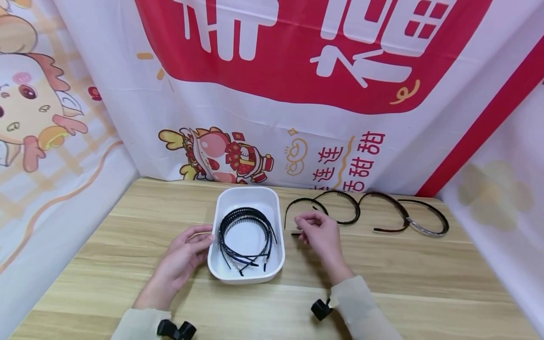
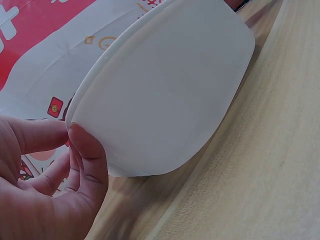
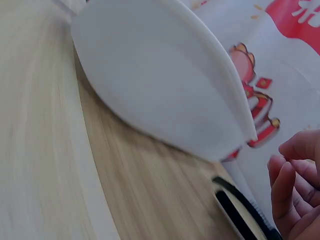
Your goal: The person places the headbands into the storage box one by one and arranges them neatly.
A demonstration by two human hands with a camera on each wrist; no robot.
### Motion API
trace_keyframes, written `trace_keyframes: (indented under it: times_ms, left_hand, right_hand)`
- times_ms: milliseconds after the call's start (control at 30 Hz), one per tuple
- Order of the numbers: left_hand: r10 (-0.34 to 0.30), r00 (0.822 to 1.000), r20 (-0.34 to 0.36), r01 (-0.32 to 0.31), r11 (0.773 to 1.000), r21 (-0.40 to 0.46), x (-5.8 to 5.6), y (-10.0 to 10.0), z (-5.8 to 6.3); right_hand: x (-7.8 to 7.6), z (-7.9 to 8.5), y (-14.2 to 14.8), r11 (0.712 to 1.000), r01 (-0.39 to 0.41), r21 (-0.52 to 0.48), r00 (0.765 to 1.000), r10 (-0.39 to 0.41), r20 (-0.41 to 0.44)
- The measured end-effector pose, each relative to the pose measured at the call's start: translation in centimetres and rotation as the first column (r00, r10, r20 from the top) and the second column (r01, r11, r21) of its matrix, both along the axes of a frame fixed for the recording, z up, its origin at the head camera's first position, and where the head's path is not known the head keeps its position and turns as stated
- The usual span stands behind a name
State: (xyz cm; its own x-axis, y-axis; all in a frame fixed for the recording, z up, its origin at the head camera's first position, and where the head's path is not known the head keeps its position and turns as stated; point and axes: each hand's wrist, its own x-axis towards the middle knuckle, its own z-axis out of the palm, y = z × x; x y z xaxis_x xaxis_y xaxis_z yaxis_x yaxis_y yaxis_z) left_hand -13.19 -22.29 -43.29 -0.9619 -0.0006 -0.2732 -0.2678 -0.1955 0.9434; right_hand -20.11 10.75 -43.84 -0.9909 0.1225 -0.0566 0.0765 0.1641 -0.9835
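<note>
A white plastic bin (image 1: 247,279) stands on the table, with several black toothed headbands (image 1: 244,213) piled inside. At its left side my left hand (image 1: 184,255) pinches the rim between thumb and fingers, as the left wrist view of the bin wall (image 2: 165,90) shows. Just right of the bin hovers my right hand (image 1: 320,236), fingers loosely bent and thumb near the fingertips, with nothing seen between them. Beneath and behind it lies a thin black headband (image 1: 301,200), partly hidden by the hand. Its ends (image 3: 232,210) show beside the fingers in the right wrist view.
Farther right on the wooden table (image 1: 425,278) lie more headbands: a black one (image 1: 356,208), another toothed one (image 1: 388,200), and one with a clear silvery section (image 1: 429,231). A printed cloth (image 1: 272,123) hangs behind the table's back edge.
</note>
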Motion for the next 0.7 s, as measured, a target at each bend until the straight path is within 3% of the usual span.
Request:
trace_keyframes:
  times_ms: [467,700]
  left_hand:
    - [0.006,1.000,0.005,-0.006,1.000,-0.007,0.1,0.0,0.1]
    - [-0.003,1.000,0.000,0.003,1.000,-0.014,0.2,0.1,0.1]
  right_hand:
    - [-0.5,-0.4,8.0,0.989,0.147,0.011,0.989,-0.147,0.017]
    - [-0.7,-0.4,11.5,0.965,0.261,-0.030,0.965,-0.261,0.012]
